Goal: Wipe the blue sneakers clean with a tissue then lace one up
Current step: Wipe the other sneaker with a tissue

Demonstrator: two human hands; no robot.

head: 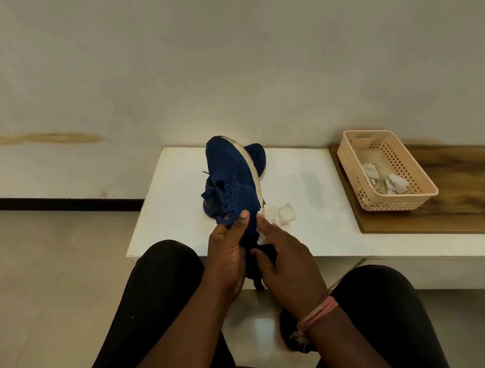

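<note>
Blue sneaker (232,181), light and soft-knit, gripped at its heel by my left hand (227,255); my right hand (286,259) pinches a flimsy tissue (262,236) against its sole.

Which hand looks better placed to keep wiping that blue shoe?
The right hand, probably. It already has the tissue pressed against the sneaker near its white sole edge, while the left hand grips the shoe's heel end to steady it above the white table.

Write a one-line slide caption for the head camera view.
Left hand steadies a blue sneaker over the white table while the right hand wipes it with a tissue.
</note>
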